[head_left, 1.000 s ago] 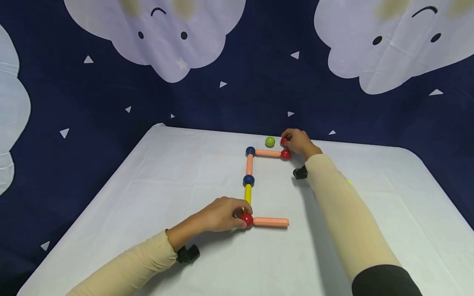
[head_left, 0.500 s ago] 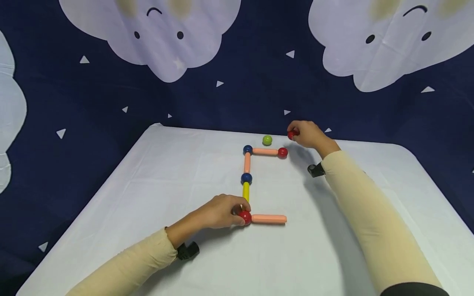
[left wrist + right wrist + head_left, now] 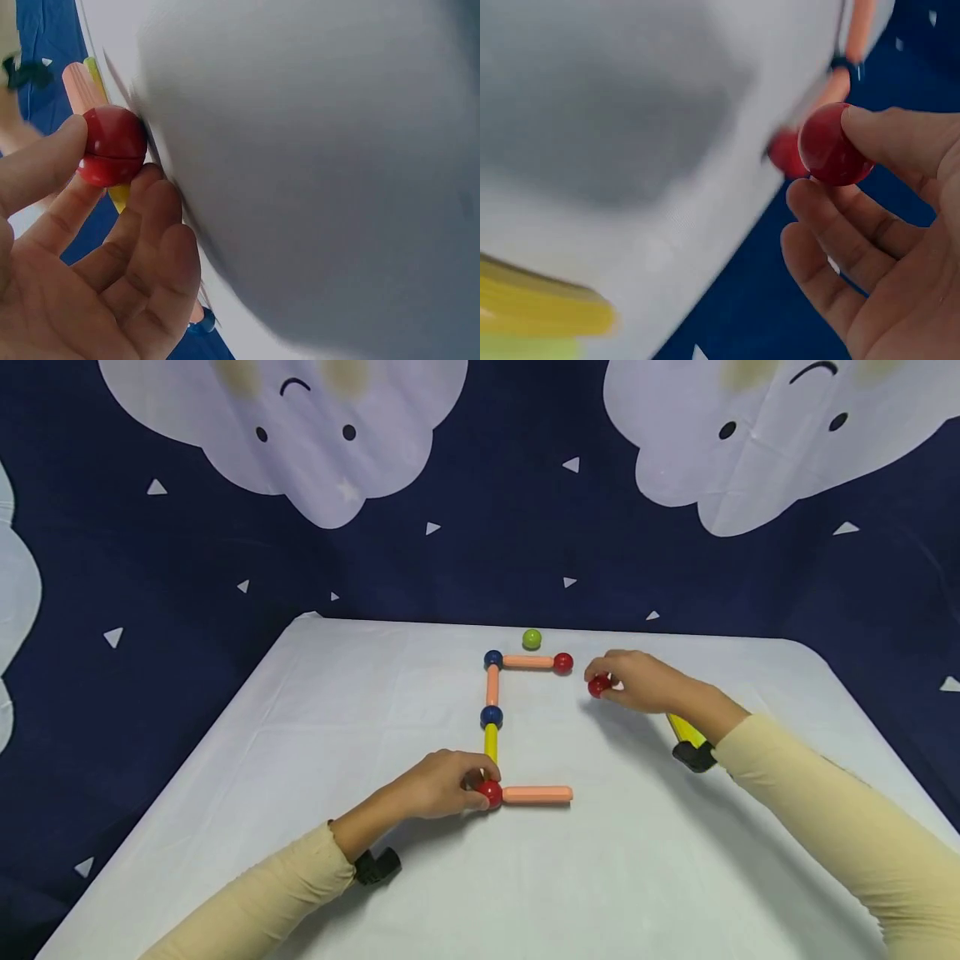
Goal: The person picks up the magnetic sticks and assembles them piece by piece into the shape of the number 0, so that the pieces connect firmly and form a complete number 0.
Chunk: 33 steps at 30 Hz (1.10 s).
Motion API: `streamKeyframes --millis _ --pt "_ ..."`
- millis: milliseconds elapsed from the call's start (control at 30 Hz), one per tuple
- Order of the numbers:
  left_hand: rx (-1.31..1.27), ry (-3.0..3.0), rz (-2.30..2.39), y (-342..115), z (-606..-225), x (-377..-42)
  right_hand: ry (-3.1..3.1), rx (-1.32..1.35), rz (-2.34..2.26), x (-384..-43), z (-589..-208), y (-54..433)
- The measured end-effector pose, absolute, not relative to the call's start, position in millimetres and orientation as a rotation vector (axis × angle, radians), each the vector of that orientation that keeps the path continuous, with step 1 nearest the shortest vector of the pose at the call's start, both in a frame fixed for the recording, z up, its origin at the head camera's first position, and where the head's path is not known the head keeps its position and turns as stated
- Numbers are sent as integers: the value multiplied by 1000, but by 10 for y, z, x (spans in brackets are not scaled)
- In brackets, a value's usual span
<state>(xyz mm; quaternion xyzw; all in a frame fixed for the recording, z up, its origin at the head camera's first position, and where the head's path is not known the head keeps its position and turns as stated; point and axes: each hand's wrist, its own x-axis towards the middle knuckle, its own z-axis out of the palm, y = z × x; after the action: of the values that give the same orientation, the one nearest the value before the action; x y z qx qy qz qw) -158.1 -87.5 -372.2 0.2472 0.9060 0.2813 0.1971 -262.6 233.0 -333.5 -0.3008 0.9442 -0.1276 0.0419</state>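
My left hand [image 3: 438, 783] pinches a red ball [image 3: 112, 146] at the near corner of a chain of sticks and balls on the table. From that ball an orange stick [image 3: 537, 795] runs right and a yellow stick [image 3: 491, 743] runs away from me. Beyond it come a blue ball [image 3: 491, 717], a second orange stick [image 3: 492, 685], another blue ball [image 3: 492, 659], a third orange stick [image 3: 528, 662] and a red end ball [image 3: 562, 663]. Raised over the table, my right hand [image 3: 637, 681] holds a loose red ball [image 3: 832, 146] between thumb and fingers.
A green ball [image 3: 532, 638] lies by the far edge of the white table [image 3: 337, 710], behind the chain. Partly hidden under my right wrist is a loose yellow stick [image 3: 684, 728]. A dark blue cloth [image 3: 510, 560] with clouds hangs behind the table.
My right hand lifts the loose red ball away from the chain's far end, then brings it toward me and slightly right. My left hand stays on its ball. The view shifts a little.
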Motion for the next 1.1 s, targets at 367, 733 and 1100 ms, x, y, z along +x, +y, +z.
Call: streamKeyframes --millis 367,733,1100 --pt "713 2555 783 -882 -3735 -1576 2673 -1029 -644 -1827 -3718 2529" --pt "698 2570 777 -887 -3729 -1577 2635 -1066 -771 -1631 -3779 2486" --pt "720 2571 779 -877 -3761 -1579 2595 -1005 -777 -1568 -3789 2326"
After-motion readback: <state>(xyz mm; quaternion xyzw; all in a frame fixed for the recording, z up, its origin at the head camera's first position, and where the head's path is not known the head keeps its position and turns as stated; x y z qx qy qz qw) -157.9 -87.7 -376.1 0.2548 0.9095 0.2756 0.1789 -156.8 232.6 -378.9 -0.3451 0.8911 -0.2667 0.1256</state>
